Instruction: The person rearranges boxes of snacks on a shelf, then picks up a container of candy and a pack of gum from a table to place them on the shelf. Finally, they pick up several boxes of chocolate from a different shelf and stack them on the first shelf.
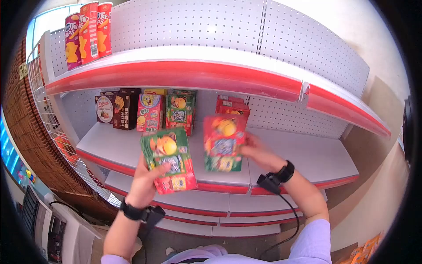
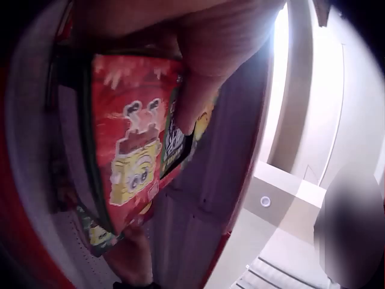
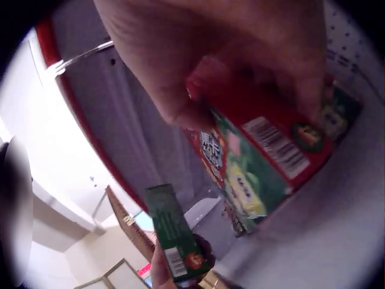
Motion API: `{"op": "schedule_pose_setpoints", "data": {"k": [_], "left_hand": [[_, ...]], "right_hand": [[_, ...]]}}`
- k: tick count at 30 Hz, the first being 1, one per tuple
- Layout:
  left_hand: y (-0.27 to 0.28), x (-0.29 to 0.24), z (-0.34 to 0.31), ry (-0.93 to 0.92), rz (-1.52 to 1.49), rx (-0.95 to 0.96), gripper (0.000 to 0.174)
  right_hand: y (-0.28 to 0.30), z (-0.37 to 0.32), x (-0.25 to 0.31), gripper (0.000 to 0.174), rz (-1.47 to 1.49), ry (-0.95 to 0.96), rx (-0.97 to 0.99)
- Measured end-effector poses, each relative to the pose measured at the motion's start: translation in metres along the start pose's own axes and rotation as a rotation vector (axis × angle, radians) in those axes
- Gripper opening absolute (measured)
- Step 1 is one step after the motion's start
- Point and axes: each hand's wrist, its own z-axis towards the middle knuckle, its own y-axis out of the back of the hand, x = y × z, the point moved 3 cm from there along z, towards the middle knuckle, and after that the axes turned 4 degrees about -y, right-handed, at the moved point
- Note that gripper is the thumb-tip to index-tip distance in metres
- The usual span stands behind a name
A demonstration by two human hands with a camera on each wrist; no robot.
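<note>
The left hand point(image 1: 144, 181) grips the green box point(image 1: 169, 147), thumb on its front. The right hand point(image 1: 260, 152) holds the red box point(image 1: 223, 136) by one side.

The green box point(image 1: 168, 143), with a cartoon face and a red lower band, is in the left hand point(image 1: 147, 179), printed face up to the head view, its top tilted left, overlapping the shelf's point(image 1: 222, 188) front edge in that view. The red box point(image 1: 223, 132), with a green lower band and a barcode on a narrow side, is in the right hand point(image 1: 259, 153), nearly upright and slightly blurred, to the right of the green box and apart from it.
</note>
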Motion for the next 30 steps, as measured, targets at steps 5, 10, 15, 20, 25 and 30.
{"op": "schedule_pose_setpoints", "data": {"k": [5, 10, 15, 20, 25, 30], "left_hand": [[0.007, -0.003, 0.066, 0.02, 0.189, 0.16, 0.062], [0.014, 0.015, 0.113, 0.127, 0.138, 0.131, 0.061], [0.032, 0.048, 0.143, 0.108, 0.253, 0.162, 0.058], [0.048, 0.062, 0.159, -0.122, 1.258, 0.095, 0.083], [0.021, 0.04, 0.147, -0.215, 1.39, 0.075, 0.111], [0.002, 0.026, 0.132, -0.191, 1.392, 0.017, 0.116]], "right_hand": [[0.054, 0.023, -0.03, 0.054, 0.256, -0.084, -0.183], [0.055, 0.038, -0.043, 0.061, 0.146, -0.15, -0.317], [0.06, 0.042, -0.043, 0.069, 0.079, -0.141, -0.535], [0.062, 0.048, -0.045, 0.076, 0.073, -0.042, -0.263], [0.059, 0.05, -0.038, 0.076, 0.03, -0.102, -0.186], [0.056, 0.057, -0.02, 0.077, 0.028, -0.152, -0.212]]}}
